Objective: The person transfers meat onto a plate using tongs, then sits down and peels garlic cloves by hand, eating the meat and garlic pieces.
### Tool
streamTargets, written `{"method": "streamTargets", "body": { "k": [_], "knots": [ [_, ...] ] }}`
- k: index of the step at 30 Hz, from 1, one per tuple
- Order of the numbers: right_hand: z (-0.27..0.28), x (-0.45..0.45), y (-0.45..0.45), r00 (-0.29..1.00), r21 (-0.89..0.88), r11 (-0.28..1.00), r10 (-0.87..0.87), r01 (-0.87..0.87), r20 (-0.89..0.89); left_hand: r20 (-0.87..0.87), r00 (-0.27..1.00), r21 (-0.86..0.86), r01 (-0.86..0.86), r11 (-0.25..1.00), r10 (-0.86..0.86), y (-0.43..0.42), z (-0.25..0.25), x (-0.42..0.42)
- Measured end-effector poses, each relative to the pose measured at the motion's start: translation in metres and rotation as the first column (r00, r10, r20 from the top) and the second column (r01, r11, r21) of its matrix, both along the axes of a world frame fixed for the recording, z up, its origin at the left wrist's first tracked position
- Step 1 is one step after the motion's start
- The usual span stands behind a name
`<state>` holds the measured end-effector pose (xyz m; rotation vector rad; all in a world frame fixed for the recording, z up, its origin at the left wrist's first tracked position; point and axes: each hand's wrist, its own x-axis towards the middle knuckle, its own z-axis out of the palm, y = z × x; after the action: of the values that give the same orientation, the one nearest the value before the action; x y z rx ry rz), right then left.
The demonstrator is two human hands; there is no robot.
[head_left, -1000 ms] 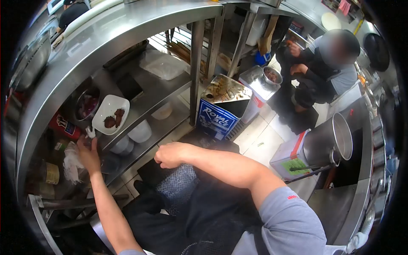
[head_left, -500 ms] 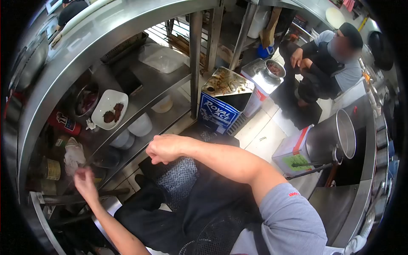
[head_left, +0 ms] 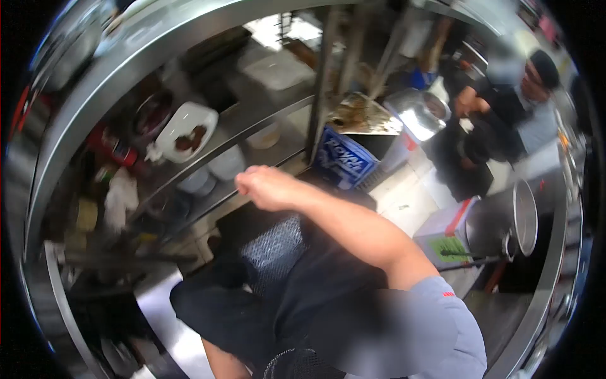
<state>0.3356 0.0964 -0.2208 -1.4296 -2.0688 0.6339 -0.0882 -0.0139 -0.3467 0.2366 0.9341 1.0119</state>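
Observation:
My right hand (head_left: pixel 268 188) is closed in a fist in front of the shelf unit, above a patch of silvery mesh-like material (head_left: pixel 274 243) near my legs. Whatever its fingers may hold is hidden. Only a bit of my left arm shows at the bottom edge; that hand is out of the picture. On the shelf beyond my fist sits a white dish (head_left: pixel 201 117) with dark brown pieces of food (head_left: pixel 190 139). A crumpled white cloth (head_left: pixel 120 199) hangs or lies at the shelf's left end.
A blue square tin (head_left: pixel 344 158) with a messy top stands past my right hand. At right, a big metal pot (head_left: pixel 495 218) is beside a white box with red tape (head_left: pixel 445 234). A co-worker (head_left: pixel 505 120) sits or crouches at back right. White containers (head_left: pixel 227 163) fill the lower shelf.
My left hand has left the area by the cloth and dropped out of view at the bottom. My right fist stays closed, slightly higher in view. The whole view has shifted and blurred.

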Motion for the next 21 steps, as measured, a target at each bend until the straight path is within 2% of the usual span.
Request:
{"method": "streamTargets", "body": {
  "k": [2, 4, 7, 10, 11, 13, 14, 16, 18, 19, 20, 21],
  "knots": [
    [-0.002, -0.001, 0.002, 0.999, -0.079, 0.996, 0.043, -0.043, -0.002, -0.024, 0.998, -0.044, -0.053, 0.998, 0.052, -0.002, -0.014, -0.011],
    [0.019, -0.005, -0.003, 0.998, -0.243, 0.969, 0.061, -0.054, 0.02, -0.067, 0.993, -0.069, -0.1, 0.993, 0.095, 0.001, -0.021, -0.02],
    [0.014, -0.006, -0.002, 0.992, -0.325, 0.942, 0.109, -0.082, 0.066, -0.157, 0.976, -0.062, -0.161, 0.985, 0.15, 0.014, -0.025, -0.034],
    [0.018, -0.008, -0.005, 0.975, -0.381, 0.922, 0.144, -0.07, 0.17, -0.351, 0.923, 0.069, -0.145, 0.987, 0.16, 0.035, -0.009, -0.043],
    [0.025, -0.012, -0.005, 0.977, -0.443, 0.897, 0.088, 0.007, 0.193, -0.459, 0.873, 0.132, -0.114, 0.985, 0.163, 0.042, 0.007, -0.043],
    [0.028, -0.018, -0.003, 0.974, -0.498, 0.864, 0.047, 0.072, 0.222, -0.689, 0.704, 0.243, 0.002, 0.97, 0.172, 0.068, 0.074, -0.032],
    [0.027, -0.017, -0.003, 0.972, -0.495, 0.868, 0.076, 0.045, 0.222, -0.686, 0.704, 0.247, -0.011, 0.969, 0.183, 0.078, 0.098, -0.026],
    [0.027, -0.016, 0.0, 0.967, -0.48, 0.877, 0.11, 0.015, 0.231, -0.588, 0.785, 0.423, 0.096, 0.901, 0.192, 0.1, 0.137, -0.008],
    [0.025, -0.017, 0.001, 0.978, -0.402, 0.914, 0.131, -0.055, 0.164, -0.722, 0.66, 0.466, 0.244, 0.85, 0.207, 0.117, 0.162, 0.032],
    [0.013, -0.012, 0.004, 0.96, -0.247, 0.963, 0.167, -0.109, 0.226, -0.802, 0.544, 0.512, 0.411, 0.755, 0.247, 0.124, 0.165, 0.053],
    [0.018, -0.012, 0.007, 0.956, -0.242, 0.963, 0.178, -0.12, 0.233, -0.855, 0.419, 0.51, 0.571, 0.644, 0.305, 0.128, 0.168, 0.077],
    [0.023, -0.015, 0.009, 0.966, -0.254, 0.964, 0.136, -0.078, 0.22, -0.853, 0.409, 0.523, 0.675, 0.521, 0.326, 0.131, 0.176, 0.104]
  ]
}}
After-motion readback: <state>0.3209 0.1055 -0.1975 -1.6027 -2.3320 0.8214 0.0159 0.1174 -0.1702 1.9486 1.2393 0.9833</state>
